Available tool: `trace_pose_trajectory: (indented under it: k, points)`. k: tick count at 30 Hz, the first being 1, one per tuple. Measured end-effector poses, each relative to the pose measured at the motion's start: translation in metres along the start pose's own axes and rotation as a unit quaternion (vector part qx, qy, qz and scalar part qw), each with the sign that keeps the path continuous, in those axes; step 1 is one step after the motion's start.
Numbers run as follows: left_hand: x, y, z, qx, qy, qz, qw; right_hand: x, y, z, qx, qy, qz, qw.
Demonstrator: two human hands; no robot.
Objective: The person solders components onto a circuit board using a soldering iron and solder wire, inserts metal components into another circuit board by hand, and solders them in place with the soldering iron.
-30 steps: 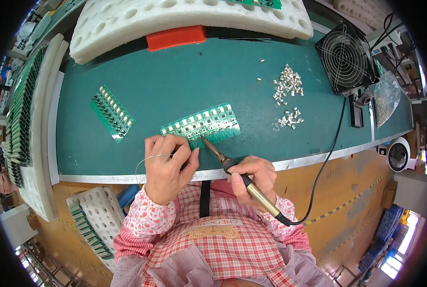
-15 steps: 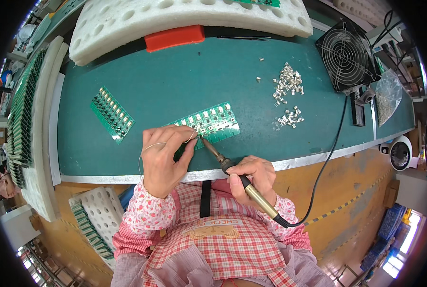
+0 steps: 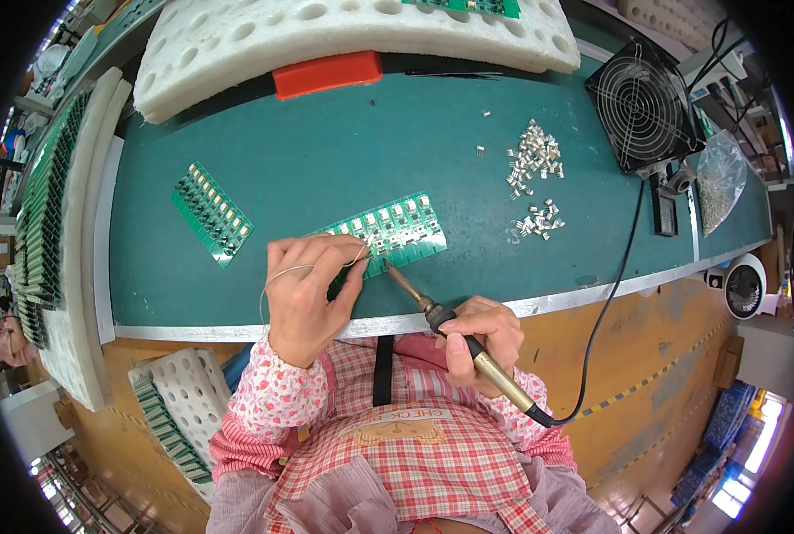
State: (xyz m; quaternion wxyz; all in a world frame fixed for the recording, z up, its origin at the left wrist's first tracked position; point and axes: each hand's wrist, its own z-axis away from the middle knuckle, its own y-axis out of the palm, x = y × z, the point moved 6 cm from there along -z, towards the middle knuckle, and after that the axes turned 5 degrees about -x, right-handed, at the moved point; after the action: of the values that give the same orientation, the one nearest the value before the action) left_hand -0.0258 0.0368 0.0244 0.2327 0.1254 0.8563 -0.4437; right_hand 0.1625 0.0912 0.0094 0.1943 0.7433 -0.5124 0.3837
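Circuit board point(image 3: 403, 228) lies on the worktop point(image 3: 326, 160), near its six o'clock edge. From eight o'clock, the left hand point(image 3: 303, 283) has its grip pinching a thin wire point(image 3: 358, 255) above it; from five o'clock, the right hand point(image 3: 486, 336) has its grip wrapped around a soldering iron point(image 3: 438, 315). Whether the iron touches the board, I cannot tell. Soldering appears in hand; the next move probably calls for wire and iron meeting steadily at one spot.

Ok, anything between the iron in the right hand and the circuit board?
Nothing visible: the soldering iron in the right hand has its tip by the near edge of the circuit board; contact can't be told. The left hand, holding thin wire, sits left of the tip, out of its path.
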Motion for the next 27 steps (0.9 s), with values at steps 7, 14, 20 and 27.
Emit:
trace_pose_trajectory:
  k: [7,14,20,27]
  points:
    - [-0.003,-0.019,0.012,-0.022,0.001,-0.025,0.999,0.003,0.008,-0.002,0.009,0.005,0.005,1.000]
    - [-0.003,-0.016,0.021,-0.002,0.016,-0.026,1.000,0.005,0.016,-0.008,0.077,0.006,0.043,0.996]
    - [-0.003,-0.011,0.018,-0.003,0.022,-0.038,0.999,0.003,0.021,-0.009,0.087,0.009,0.049,0.995]
    - [-0.003,-0.007,0.017,0.000,0.020,-0.049,0.999,0.001,0.021,-0.010,0.073,0.033,0.035,0.996]
